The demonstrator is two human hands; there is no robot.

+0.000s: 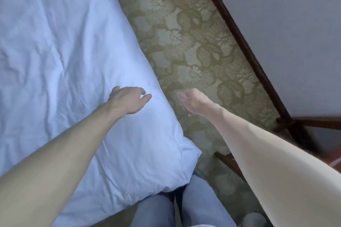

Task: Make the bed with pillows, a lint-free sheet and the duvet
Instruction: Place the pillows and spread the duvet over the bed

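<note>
My legs in jeans [156, 208] stand at the near corner of the white duvet [55, 42], which lies rumpled over the bed. Farther out, my left hand [127, 100] is over the duvet's edge, fingers relaxed and holding nothing. My right hand [191, 102] hangs just off that edge above the patterned carpet [184, 42], loosely curled and empty, with a dark skirting board [239, 33] beyond.

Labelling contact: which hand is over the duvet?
The left hand, fingers relaxed above the white duvet near its edge; the right hand hangs over the patterned carpet.
</note>
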